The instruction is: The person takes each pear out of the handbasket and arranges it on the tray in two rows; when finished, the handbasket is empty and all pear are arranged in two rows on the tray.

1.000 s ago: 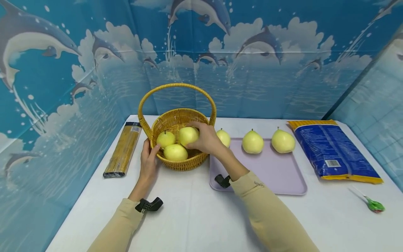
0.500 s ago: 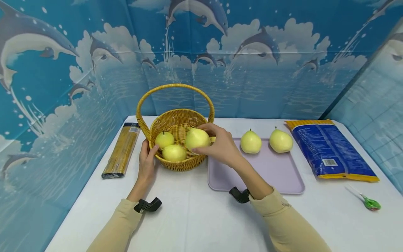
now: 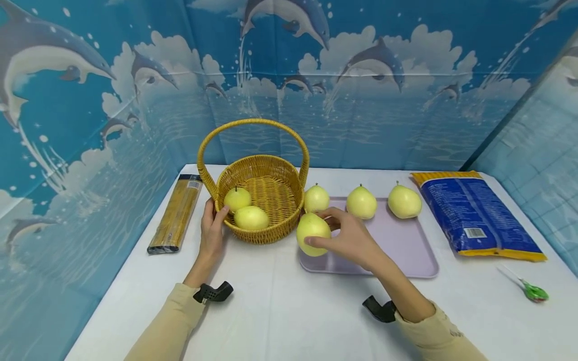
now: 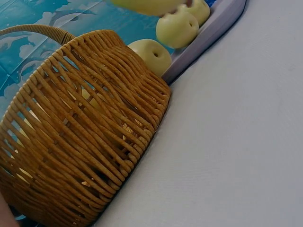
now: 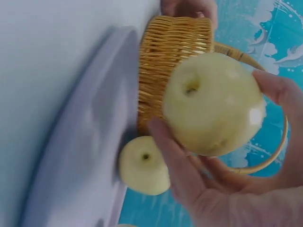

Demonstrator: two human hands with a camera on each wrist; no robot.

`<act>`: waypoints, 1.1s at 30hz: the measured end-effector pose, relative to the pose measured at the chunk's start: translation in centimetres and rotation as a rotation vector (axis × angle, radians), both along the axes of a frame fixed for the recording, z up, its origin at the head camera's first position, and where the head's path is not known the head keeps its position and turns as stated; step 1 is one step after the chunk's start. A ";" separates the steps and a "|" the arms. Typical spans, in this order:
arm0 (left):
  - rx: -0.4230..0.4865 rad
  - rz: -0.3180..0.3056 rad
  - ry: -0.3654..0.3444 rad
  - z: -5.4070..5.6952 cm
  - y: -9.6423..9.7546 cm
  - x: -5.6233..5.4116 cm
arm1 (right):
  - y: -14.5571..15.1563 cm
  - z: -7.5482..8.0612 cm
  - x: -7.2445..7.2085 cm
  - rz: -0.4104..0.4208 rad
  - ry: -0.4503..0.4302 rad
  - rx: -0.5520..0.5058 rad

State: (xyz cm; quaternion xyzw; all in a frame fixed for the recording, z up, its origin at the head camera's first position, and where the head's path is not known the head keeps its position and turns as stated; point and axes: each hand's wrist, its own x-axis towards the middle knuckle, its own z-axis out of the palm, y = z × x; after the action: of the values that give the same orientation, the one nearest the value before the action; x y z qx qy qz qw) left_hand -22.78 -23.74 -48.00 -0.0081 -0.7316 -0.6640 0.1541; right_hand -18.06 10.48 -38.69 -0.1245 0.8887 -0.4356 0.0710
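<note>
My right hand [image 3: 349,238] grips a pale yellow pear [image 3: 312,233] between thumb and fingers, over the left end of the lilac tray [image 3: 384,265]. In the right wrist view the pear [image 5: 213,104] is held above the tray's surface. My left hand [image 3: 212,235] holds the left side of the woven basket [image 3: 259,235], with its thumb over the rim. Two pears lie in the basket's left half: one upright pear [image 3: 237,199] and one pear on its side [image 3: 251,218]. Along the tray's far edge stand a left pear [image 3: 317,198], a middle pear [image 3: 361,202] and a right pear [image 3: 404,201].
A flat pack of brown sticks [image 3: 177,213] lies left of the basket. Right of the tray is a blue and yellow bag [image 3: 478,215], with a green-wrapped lollipop [image 3: 534,291] in front of it. The basket's tall handle [image 3: 254,121] arches upward. A dolphin-print curtain [image 3: 289,100] hangs behind the table.
My right hand has lifted a pear out of the basket and carried it right and toward me, over the tray's left end. My left hand has stayed on the basket.
</note>
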 end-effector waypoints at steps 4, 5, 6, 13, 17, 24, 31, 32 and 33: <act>-0.002 -0.002 0.000 -0.1 0.0 -0.1 | 0.4 -1.2 0.0 -0.029 -0.036 0.124; 0.001 -0.004 0.000 -0.2 0.0 -0.1 | 0.4 -1.4 0.0 -0.032 -0.042 0.148; -0.001 -0.004 0.000 -0.3 0.0 -0.1 | 0.4 -1.7 0.0 -0.033 -0.044 0.166; -0.048 0.018 -0.003 0.0 0.0 0.0 | 0.0 -2.0 0.1 0.009 -0.040 0.209; -0.046 0.014 -0.005 0.1 0.0 0.0 | 0.1 -1.6 0.1 0.046 -0.087 0.202; -0.044 0.014 0.001 0.1 -0.1 -0.1 | 0.8 -0.8 -0.3 0.074 -0.151 0.161; -0.006 -0.006 0.002 0.1 -0.1 -0.1 | 1.5 -0.3 -0.6 0.042 -0.081 0.147; 0.001 -0.012 0.000 0.1 -0.1 -0.1 | 1.6 -0.3 -0.6 0.036 -0.060 0.140; 0.007 -0.015 -0.002 0.1 -0.1 -0.1 | 1.6 -0.4 -0.6 0.025 -0.042 0.134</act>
State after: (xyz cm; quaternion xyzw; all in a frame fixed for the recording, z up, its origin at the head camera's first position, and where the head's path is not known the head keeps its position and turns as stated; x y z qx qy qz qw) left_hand -22.88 -23.86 -47.89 -0.0125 -0.7295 -0.6676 0.1486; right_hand -18.70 12.08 -39.05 -0.1216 0.9125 -0.3767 0.1031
